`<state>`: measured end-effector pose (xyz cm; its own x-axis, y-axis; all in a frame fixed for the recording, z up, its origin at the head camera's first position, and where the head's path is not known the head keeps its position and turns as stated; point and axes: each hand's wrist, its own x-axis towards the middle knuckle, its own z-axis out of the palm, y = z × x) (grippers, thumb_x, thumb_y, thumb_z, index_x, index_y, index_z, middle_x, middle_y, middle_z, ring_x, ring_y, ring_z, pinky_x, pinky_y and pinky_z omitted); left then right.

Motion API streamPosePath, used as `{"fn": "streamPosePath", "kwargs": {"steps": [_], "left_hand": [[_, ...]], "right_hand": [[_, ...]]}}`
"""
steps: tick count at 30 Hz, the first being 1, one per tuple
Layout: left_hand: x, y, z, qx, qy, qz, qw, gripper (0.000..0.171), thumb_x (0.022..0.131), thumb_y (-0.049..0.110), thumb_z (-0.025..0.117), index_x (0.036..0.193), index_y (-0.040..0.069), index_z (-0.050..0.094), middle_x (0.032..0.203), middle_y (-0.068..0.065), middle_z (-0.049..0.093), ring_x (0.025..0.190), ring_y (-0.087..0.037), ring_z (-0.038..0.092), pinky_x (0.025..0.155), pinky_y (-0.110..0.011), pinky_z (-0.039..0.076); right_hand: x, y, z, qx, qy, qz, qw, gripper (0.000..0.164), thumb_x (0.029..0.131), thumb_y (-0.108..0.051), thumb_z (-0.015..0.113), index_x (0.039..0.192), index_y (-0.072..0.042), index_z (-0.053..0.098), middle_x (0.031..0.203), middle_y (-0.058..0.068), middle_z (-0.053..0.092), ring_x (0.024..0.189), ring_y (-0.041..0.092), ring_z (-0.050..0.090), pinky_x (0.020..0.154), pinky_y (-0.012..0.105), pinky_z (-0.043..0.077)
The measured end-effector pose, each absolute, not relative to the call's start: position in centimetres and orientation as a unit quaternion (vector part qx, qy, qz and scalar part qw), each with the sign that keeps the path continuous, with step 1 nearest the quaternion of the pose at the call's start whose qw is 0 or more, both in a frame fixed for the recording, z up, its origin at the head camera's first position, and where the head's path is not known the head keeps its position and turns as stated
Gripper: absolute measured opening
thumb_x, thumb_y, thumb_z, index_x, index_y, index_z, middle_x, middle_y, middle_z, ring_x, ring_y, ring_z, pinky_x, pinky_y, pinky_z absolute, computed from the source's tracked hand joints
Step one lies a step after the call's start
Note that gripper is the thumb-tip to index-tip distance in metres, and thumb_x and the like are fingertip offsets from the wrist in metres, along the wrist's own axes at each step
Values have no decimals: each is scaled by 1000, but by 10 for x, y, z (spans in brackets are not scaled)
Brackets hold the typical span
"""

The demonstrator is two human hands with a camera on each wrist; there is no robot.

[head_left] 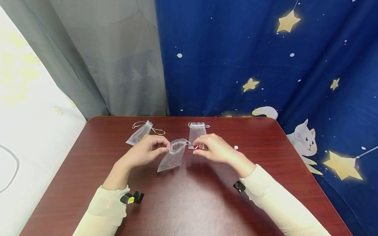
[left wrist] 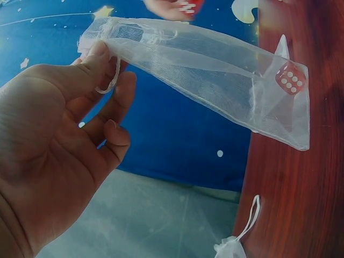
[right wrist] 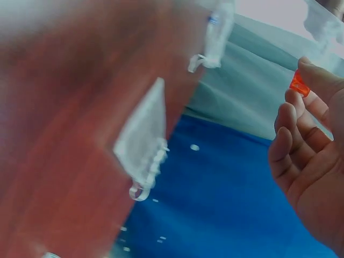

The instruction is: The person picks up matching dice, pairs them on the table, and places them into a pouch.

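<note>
Two sleeves [head_left: 280,200] show, left fingers [left wrist: 124,94] pinching one of three bags [head_left: 169,161], right fingers [right wrist: 287,115] gripping one red die [right wrist: 299,84].

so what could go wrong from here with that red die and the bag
The red die is pinched at the fingertips of the right hand, outside the bag, so it could slip and bounce away.

The sheer drawstring bag is soft and held near its mouth by the left hand; the opening might fold.

The loose white die near the right wrist could get knocked.
</note>
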<state>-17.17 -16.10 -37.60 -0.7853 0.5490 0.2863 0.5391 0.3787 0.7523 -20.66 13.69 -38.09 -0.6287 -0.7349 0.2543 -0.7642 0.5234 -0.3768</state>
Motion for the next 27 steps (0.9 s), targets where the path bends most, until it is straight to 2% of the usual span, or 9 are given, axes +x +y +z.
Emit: {"fn": "streamPosePath", "kwargs": {"steps": [3, 8, 15, 22, 27], "left_hand": [[-172, -161, -376, 329, 829, 453, 4, 18, 92, -1, 72, 90, 17, 70, 81, 6, 63, 71, -22, 58, 62, -23, 47], [-172, -159, -376, 336, 826, 454, 0, 18, 92, 0, 72, 91, 17, 71, 81, 6, 63, 70, -15, 57, 62, -25, 48], [-174, -154, -376, 349, 826, 442, -7, 17, 92, 1, 73, 91, 18, 71, 81, 5, 65, 72, -11, 58, 64, -31, 51], [-178, -148, -376, 367, 821, 436, -16, 17, 91, 2, 73, 90, 19, 71, 79, 11, 63, 71, -9, 57, 64, -29, 49], [-179, -146, -377, 361, 825, 435, -15, 16, 91, 3, 73, 90, 19, 71, 79, 5, 66, 72, -9, 57, 64, -30, 50]], "right_hand": [[-209, 135, -366, 432, -868, 239, 44, 19, 89, -24, 80, 102, -11, 74, 77, -10, 61, 65, 2, 54, 61, 22, 48], [-211, 129, -350, 443, -860, 245, 64, 13, 89, -22, 81, 97, -15, 74, 75, -11, 61, 62, 2, 54, 59, 23, 48], [-209, 119, -332, 450, -854, 254, 54, 17, 89, -24, 81, 100, -14, 73, 76, -12, 61, 63, 2, 54, 59, 22, 49], [-208, 110, -333, 464, -849, 248, 54, 15, 90, -24, 80, 99, -15, 73, 74, -13, 59, 64, 2, 52, 58, 22, 46], [-207, 109, -338, 462, -851, 244, 58, 14, 90, -27, 79, 98, -17, 73, 75, -13, 58, 65, 3, 52, 59, 22, 46]]}}
